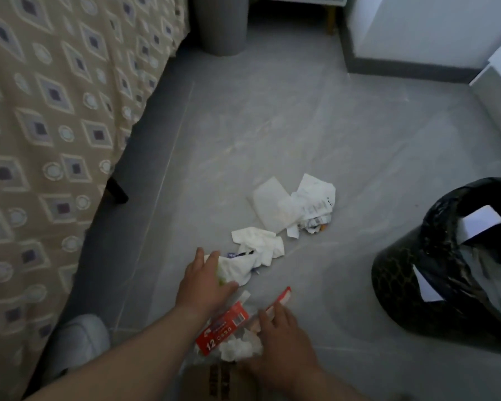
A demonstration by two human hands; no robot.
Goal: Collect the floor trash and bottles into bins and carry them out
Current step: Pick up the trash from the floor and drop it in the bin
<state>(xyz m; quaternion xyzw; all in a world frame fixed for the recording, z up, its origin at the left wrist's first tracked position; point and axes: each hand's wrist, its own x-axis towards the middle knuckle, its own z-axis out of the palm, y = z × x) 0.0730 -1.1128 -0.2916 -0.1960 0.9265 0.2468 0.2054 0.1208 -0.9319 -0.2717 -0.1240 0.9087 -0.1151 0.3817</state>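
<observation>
— Standing at the right edge of the grey floor (315, 117), what is that dark container?

— A black bin (411, 290) with a faint gold net pattern, lined with a glossy black bag (446, 247). White scraps of paper (482, 221) show inside its mouth. A second, grey bin (222, 27) stands at the far end, between the bed (55, 111) and a white cabinet (298, 0); its inside is out of view.

— And the trash itself?

— It lies in a loose trail down the middle of the floor. Farthest off, a folded white sheet (269, 204) touches a crumpled printed receipt (315, 204). Nearer, a crumpled tissue (258, 247) lies just beside another white wad (235, 270). Closest to the camera sits a red wrapper (223, 328) marked "12", with more white tissue (237, 347) and a brown carton (211, 380) against it.

— What are the hands doing?

— The left hand (203, 282) closes over the white wad, fingers curled around it. The right hand (278, 334) rests on the red wrapper, fingers bent; whether it actually grips cannot be told.

— Anything crowding the scene?

— The bed, under a tan diamond-patterned cover, runs along the left, one dark leg (117, 192) showing. A grey-white shoe (75, 342) sits beside it at lower left. The black bin stands well apart from the trash, to the right.
</observation>
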